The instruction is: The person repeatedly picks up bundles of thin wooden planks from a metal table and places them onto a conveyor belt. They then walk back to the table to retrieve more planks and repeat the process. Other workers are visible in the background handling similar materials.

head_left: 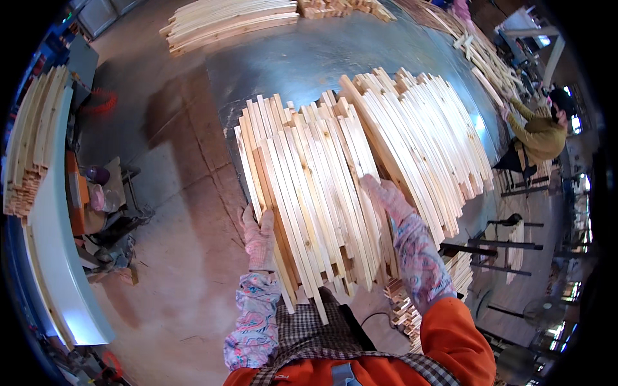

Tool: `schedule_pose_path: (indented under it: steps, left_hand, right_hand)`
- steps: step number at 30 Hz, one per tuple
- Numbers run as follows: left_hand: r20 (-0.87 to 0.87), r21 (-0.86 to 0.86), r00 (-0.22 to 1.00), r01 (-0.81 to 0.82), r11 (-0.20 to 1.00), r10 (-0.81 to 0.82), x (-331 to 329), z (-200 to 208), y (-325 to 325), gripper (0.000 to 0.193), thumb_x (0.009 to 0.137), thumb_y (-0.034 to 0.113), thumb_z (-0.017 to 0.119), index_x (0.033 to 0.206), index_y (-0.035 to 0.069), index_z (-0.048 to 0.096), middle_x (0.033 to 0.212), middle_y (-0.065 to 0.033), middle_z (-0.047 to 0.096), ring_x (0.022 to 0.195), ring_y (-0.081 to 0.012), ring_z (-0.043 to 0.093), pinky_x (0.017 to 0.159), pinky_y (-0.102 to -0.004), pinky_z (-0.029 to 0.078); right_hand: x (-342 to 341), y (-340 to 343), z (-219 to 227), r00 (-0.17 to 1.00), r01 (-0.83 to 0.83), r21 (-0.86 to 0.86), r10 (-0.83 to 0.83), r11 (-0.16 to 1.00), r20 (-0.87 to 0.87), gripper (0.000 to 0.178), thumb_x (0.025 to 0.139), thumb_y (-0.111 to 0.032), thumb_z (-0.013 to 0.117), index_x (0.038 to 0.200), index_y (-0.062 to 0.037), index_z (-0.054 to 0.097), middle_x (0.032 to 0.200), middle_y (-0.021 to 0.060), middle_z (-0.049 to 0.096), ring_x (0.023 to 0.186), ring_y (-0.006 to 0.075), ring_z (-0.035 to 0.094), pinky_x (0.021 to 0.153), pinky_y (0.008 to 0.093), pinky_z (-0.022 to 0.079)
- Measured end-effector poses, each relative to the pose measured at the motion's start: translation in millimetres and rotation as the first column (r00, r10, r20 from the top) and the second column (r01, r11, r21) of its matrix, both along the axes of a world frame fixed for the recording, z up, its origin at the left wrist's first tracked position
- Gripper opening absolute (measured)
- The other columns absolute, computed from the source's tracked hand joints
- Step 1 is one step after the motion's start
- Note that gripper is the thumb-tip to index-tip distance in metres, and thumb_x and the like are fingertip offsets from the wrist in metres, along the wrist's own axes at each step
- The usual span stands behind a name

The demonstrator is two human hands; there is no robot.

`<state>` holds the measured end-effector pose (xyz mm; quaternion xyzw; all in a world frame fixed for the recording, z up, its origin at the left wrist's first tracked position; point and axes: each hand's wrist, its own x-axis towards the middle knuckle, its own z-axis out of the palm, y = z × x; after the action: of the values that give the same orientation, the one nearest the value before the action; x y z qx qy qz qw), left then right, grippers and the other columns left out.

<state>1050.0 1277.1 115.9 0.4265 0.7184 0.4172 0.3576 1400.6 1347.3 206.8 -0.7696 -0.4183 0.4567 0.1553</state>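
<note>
A pile of pale wooden strips (pixel 308 186) lies lengthwise before me on a dark metal-topped table (pixel 290 67), its near ends uneven and jutting past the table edge toward my checked apron. My left hand (pixel 259 237), in a pink glove, grips the left side of the pile near its front. On the opposite side, my right hand (pixel 388 198), gloved alike, presses against the strips with its fingers partly over the top. Both hands hold the pile between them; some fingertips are hidden. Just right of it lies a second pile of wooden strips (pixel 421 141).
More strips (pixel 228 24) lie at the table's far end. A white-sided bench (pixel 61 276) carrying stacked strips (pixel 35 141) stands at the left. Toward the right a person in an olive top (pixel 541 136) reaches to loose strips (pixel 492 67). Cut pieces (pixel 405 312) are stacked below my right arm.
</note>
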Motion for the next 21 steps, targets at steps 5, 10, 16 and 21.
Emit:
schedule_pose_path:
  steps: [5,10,16,21]
  left_hand:
    - [0.55,-0.179,0.833,0.055,0.982,0.054,-7.6,19.5,-13.3,0.076,0.098,0.042,0.062,0.156,0.006,0.03,0.145,-0.0181,0.048,0.129,-0.0275,0.053,0.106,-0.0366,0.044]
    - [0.757,-0.318,0.636,0.162,0.934,0.148,-34.7,-47.1,-51.1,0.051,0.107,0.03,0.046,0.152,0.008,0.038,0.133,-0.0107,0.061,0.125,-0.0211,0.057,0.103,-0.0313,0.046]
    - [0.764,-0.371,0.592,0.078,0.925,0.257,-57.7,10.3,-91.4,0.036,0.107,0.021,0.043,0.139,0.005,0.051,0.116,-0.0101,0.066,0.106,-0.0174,0.065,0.095,-0.027,0.052]
    - [0.834,-0.16,0.55,0.321,0.934,-0.046,-75.4,-21.0,-122.9,0.052,0.106,0.033,0.046,0.147,0.003,0.038,0.129,-0.0179,0.06,0.119,-0.0254,0.06,0.103,-0.0337,0.048]
  right_hand:
    - [-11.3,-12.2,-16.2,0.975,0.057,0.153,-0.022,0.987,-0.221,0.08,0.085,-0.064,0.071,0.129,0.0029,0.063,0.115,0.013,0.069,0.108,0.0213,0.062,0.097,0.0344,0.047]
    - [7.3,-15.5,-25.7,0.944,0.047,-0.075,-0.069,0.996,-0.324,0.075,0.087,-0.056,0.074,0.133,0.0026,0.06,0.119,0.012,0.068,0.107,0.02,0.063,0.094,0.0324,0.05]
    - [-30.4,-66.1,9.2,0.817,0.009,-0.186,-0.114,0.983,-0.565,0.056,0.097,-0.048,0.062,0.129,-0.0011,0.061,0.115,0.0093,0.068,0.103,0.0195,0.065,0.088,0.0334,0.053]
    - [-50.8,-92.0,15.6,0.839,0.038,-0.103,-0.088,0.994,-0.537,0.044,0.103,-0.037,0.052,0.133,-0.0051,0.058,0.122,0.0133,0.067,0.109,0.0243,0.066,0.094,0.0385,0.054]
